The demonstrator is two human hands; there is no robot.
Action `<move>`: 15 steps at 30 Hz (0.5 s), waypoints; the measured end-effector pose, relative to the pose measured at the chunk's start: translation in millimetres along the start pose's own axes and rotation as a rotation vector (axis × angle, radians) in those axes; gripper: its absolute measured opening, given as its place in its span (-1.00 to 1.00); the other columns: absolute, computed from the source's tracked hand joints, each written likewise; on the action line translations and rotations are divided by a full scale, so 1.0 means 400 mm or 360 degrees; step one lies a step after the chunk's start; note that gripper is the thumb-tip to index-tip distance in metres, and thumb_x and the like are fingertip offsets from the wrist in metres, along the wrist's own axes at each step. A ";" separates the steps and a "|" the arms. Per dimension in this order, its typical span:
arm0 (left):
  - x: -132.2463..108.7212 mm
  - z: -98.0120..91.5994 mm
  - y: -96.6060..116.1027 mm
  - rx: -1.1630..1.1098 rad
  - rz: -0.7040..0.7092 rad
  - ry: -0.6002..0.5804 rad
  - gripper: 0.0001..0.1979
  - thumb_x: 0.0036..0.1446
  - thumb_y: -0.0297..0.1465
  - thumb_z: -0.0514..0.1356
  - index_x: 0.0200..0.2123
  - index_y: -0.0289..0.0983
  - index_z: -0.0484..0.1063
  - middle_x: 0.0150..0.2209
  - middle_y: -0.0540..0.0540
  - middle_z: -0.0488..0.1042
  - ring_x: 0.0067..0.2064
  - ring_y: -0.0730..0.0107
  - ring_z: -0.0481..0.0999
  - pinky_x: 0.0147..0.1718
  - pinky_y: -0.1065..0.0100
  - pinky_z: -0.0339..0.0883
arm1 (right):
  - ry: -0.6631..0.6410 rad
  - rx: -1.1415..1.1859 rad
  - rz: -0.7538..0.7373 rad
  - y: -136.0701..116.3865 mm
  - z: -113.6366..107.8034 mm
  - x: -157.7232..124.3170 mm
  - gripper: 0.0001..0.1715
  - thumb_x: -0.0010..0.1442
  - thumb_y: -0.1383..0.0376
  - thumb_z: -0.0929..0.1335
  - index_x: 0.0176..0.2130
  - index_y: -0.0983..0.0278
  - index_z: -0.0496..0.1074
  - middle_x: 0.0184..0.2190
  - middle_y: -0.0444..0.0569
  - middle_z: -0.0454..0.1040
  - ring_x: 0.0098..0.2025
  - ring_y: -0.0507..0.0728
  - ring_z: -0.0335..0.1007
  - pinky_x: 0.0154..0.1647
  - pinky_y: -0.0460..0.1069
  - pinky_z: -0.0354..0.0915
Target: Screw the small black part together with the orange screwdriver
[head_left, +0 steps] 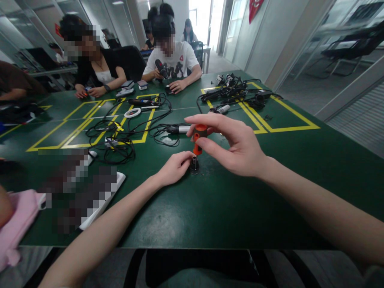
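My right hand (234, 146) grips an orange-and-black screwdriver (198, 139) by its handle, held upright with the tip pointing down. The tip meets a small dark round part (194, 165) that rests on the green table (228, 208). My left hand (174, 167) pinches that small part from the left, fingers closed on it. Both forearms reach in from the bottom of the view.
Tangled black cables (120, 138) and a white ring (132, 113) lie on yellow-taped squares beyond my hands. A pile of dark devices (237, 93) sits at the far right. Two people sit across the table. A white tray (102, 200) and pink cloth (18, 224) lie at left.
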State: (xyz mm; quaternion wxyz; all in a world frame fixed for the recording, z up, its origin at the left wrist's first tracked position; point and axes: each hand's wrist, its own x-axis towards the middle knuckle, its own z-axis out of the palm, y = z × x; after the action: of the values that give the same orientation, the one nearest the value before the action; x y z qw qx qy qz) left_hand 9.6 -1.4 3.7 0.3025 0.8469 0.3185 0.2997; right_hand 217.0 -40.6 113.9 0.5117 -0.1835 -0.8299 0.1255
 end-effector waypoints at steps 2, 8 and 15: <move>0.000 0.001 0.000 -0.0007 -0.0011 0.0000 -0.73 0.34 -0.57 0.03 -0.19 -0.31 0.53 -0.25 -0.05 0.60 -0.21 0.33 0.55 -0.08 0.34 0.43 | -0.0011 0.0063 0.0027 0.002 0.004 -0.003 -0.58 0.44 0.46 0.33 0.23 0.32 0.50 0.01 0.03 0.67 -0.04 0.08 0.64 -0.09 -0.03 0.56; -0.001 -0.005 -0.003 -0.0074 -0.0033 -0.0022 -0.70 0.35 -0.57 0.00 -0.18 -0.32 0.55 -0.23 -0.06 0.62 -0.20 0.33 0.56 -0.08 0.34 0.46 | 0.0026 -0.0028 -0.0056 0.009 0.005 -0.003 -0.72 0.44 0.37 0.38 0.11 0.33 0.56 0.02 0.07 0.65 0.01 0.12 0.59 -0.12 -0.02 0.55; -0.007 -0.010 0.002 -0.0027 -0.0012 -0.0049 -0.69 0.21 -0.62 0.04 -0.16 -0.31 0.54 -0.22 -0.05 0.60 -0.18 0.33 0.55 -0.08 0.34 0.43 | 0.0034 -0.0162 -0.0035 0.006 -0.005 0.002 -0.70 0.42 0.37 0.41 0.12 0.30 0.58 -0.04 0.03 0.65 -0.04 0.11 0.55 -0.14 0.00 0.55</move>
State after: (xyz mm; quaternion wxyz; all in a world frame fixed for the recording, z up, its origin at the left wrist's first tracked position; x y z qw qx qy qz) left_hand 5.6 -2.6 5.8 0.3156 0.8476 0.3144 0.2883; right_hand 219.0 -38.0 114.7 0.5119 -0.2015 -0.8316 0.0756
